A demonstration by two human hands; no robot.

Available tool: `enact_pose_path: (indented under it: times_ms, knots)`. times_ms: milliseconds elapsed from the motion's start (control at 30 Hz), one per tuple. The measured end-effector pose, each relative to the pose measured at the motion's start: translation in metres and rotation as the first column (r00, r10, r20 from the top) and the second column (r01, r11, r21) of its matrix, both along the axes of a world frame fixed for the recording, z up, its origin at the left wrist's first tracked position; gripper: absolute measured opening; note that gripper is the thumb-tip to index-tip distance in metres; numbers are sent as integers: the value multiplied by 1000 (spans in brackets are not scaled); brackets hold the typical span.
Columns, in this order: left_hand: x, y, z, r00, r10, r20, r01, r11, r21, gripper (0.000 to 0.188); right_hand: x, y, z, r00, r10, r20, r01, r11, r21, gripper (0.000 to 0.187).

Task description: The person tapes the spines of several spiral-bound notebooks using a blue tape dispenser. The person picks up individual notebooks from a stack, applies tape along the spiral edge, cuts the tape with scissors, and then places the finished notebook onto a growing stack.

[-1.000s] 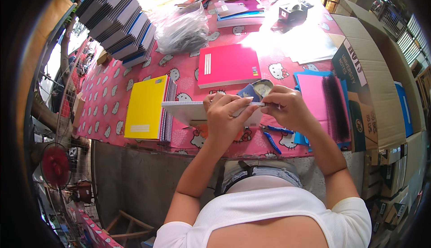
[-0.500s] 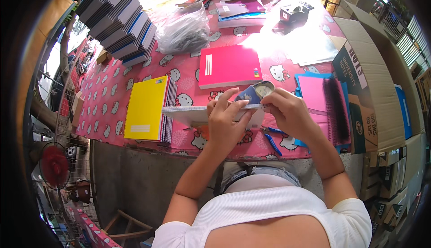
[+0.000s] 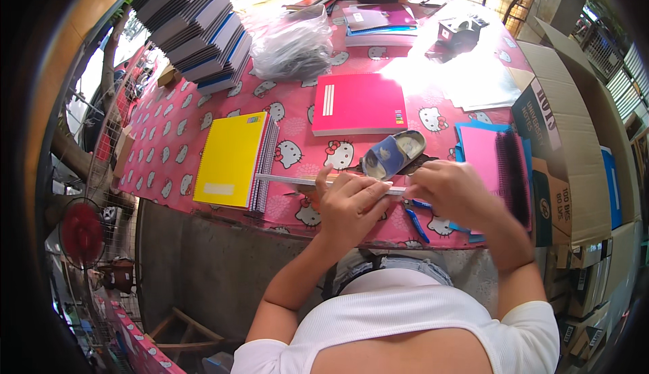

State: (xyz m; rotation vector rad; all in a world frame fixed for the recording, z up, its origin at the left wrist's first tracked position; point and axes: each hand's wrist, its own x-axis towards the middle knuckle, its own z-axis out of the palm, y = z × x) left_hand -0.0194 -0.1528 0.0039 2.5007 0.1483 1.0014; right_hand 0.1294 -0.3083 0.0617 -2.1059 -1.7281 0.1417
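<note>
A thin notebook or pad of pages [image 3: 291, 180], seen nearly edge-on, is held over the near edge of the table. My left hand [image 3: 348, 201] is closed around its middle, with the fingers over the top. Beside its right end is my right hand [image 3: 443, 188], its fingers curled and slightly blurred; what they pinch is hidden. Just beyond lies a blue slipper [image 3: 385, 157] with a pale insole. Blue-handled pliers [image 3: 417, 222] rest below my right hand. To the left is a stack of spiral notebooks with a yellow cover [image 3: 230, 161].
A pink-red notebook stack [image 3: 358, 103] lies farther back. Pink sheets with black spiral coils [image 3: 510, 178] are at right, beside an open cardboard box [image 3: 564, 137]. A tall notebook pile [image 3: 193, 32] and clear plastic bag [image 3: 291, 46] stand at the far left.
The notebook has tipped so less of its face shows, and the slipper behind it is more exposed. My right hand has shifted slightly right and down. The whole view has moved a little.
</note>
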Motion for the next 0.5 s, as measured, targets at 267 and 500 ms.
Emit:
enact_pose_path:
  times_ms: [267, 500]
  knots:
    - [10, -7, 4, 992, 97, 75, -94, 994, -49, 29, 111, 48, -155, 976, 80, 201, -96, 993, 73, 44]
    - [12, 1, 2, 994, 64, 84, -62, 998, -30, 26, 93, 34, -132, 689, -75, -721, 368, 893, 259, 41]
